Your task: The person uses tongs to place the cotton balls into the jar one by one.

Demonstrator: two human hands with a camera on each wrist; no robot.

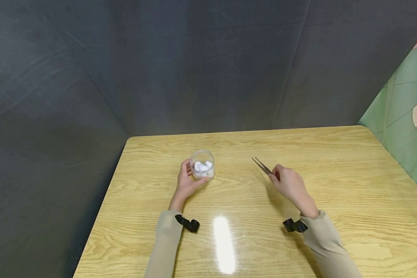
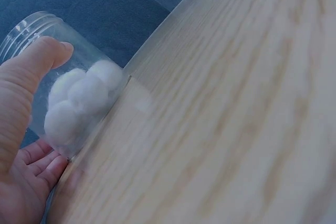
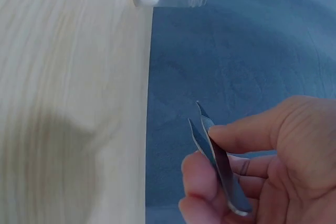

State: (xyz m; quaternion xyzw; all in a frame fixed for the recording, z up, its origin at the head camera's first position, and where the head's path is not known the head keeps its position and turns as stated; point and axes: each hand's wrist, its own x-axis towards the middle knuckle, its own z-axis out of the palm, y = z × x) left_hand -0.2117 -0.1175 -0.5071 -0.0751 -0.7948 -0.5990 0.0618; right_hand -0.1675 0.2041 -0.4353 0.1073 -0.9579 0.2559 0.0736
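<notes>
A clear jar (image 1: pixel 202 158) without a lid stands upright on the wooden table, with several white cotton balls (image 2: pixel 84 95) lying in its lower part. My left hand (image 1: pixel 187 181) holds the jar from its left side, thumb across the near wall and fingers round the far side. To the right, above the tabletop, my right hand (image 1: pixel 290 185) pinches a pair of metal tweezers (image 3: pixel 223 169) between thumb and fingers. The tweezers' tips are slightly apart and point up and left, toward the jar's side, with nothing between them. A gap separates them from the jar.
The wooden table (image 1: pixel 351 162) has a dark grey wall covering (image 1: pixel 208 69) behind it and on its left. A green patterned surface (image 1: pixel 403 100) stands at the far right. Black wrist cameras (image 1: pixel 191 224) sit on both sleeves.
</notes>
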